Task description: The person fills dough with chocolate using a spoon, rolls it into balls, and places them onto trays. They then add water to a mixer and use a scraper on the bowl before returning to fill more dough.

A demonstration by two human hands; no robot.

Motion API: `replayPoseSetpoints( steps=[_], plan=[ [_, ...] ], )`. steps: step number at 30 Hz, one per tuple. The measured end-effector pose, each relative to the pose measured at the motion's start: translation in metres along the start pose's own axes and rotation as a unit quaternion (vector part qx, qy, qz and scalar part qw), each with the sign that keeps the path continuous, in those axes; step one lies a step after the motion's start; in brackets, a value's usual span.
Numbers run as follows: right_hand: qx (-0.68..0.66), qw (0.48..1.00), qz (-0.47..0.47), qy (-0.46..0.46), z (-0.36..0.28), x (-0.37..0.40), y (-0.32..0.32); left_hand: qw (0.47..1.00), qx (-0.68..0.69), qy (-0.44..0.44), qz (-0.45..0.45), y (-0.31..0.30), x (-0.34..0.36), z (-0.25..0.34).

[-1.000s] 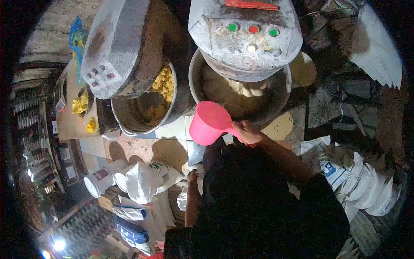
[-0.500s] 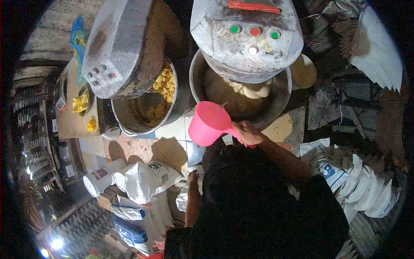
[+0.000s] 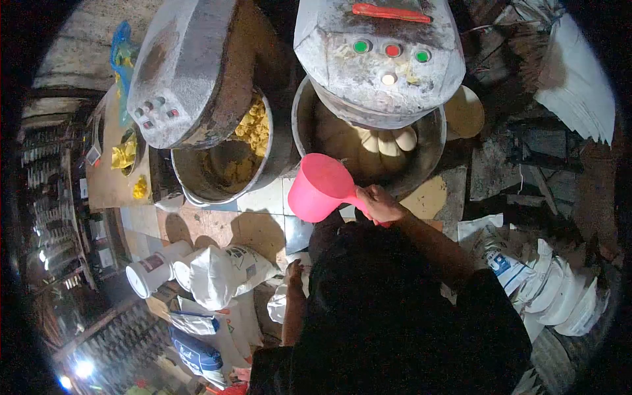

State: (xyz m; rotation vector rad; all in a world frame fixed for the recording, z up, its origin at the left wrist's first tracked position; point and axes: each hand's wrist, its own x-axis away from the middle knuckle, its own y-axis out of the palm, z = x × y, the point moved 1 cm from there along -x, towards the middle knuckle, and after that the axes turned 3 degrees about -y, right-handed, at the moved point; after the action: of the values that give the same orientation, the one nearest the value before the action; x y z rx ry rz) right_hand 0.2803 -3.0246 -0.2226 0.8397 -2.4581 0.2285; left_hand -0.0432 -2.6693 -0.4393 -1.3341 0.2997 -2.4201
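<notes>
Right grip (image 3: 378, 204) clenched on handle of pink scoop (image 3: 318, 186); scoop mouth-up, just before rim of right mixer bowl (image 3: 297, 125), dough (image 3: 385, 141) inside. My judgement: keep scoop level, tip slowly over rim, stay clear of mixer head (image 3: 378, 59). Right arm stretched forward, wrist turned left. Left grip (image 3: 293, 271) hangs low beside white sack (image 3: 220, 266); I can't tell whether clenched.

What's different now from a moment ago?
The pale dough in the right metal mixer bowl has turned, showing more lumps. The right hand still holds the pink plastic scoop at the rim; the left hand stays low by the white sacks.
</notes>
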Motion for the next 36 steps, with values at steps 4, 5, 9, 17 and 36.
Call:
replayPoseSetpoints(
  steps=[4,5,9,17,36],
  plan=[
    [0.011,1.0,0.005,-0.002,-0.013,0.003,0.0,0.991,0.053,-0.118,0.021,0.0,-0.006,0.004],
    [0.019,1.0,0.002,-0.007,-0.012,0.002,-0.001,0.987,0.055,-0.144,0.038,0.002,-0.006,0.006],
    [0.01,0.998,-0.031,0.062,0.07,-0.029,0.003,0.999,0.006,0.041,-0.017,-0.004,-0.007,-0.015],
    [-0.001,0.999,-0.019,0.028,-0.014,-0.005,0.001,0.984,0.143,-0.104,-0.004,-0.008,-0.007,-0.019],
    [0.348,0.886,0.057,-0.301,-0.276,-0.04,0.003,0.959,0.267,-0.035,0.092,-0.047,-0.008,-0.035]
  ],
)
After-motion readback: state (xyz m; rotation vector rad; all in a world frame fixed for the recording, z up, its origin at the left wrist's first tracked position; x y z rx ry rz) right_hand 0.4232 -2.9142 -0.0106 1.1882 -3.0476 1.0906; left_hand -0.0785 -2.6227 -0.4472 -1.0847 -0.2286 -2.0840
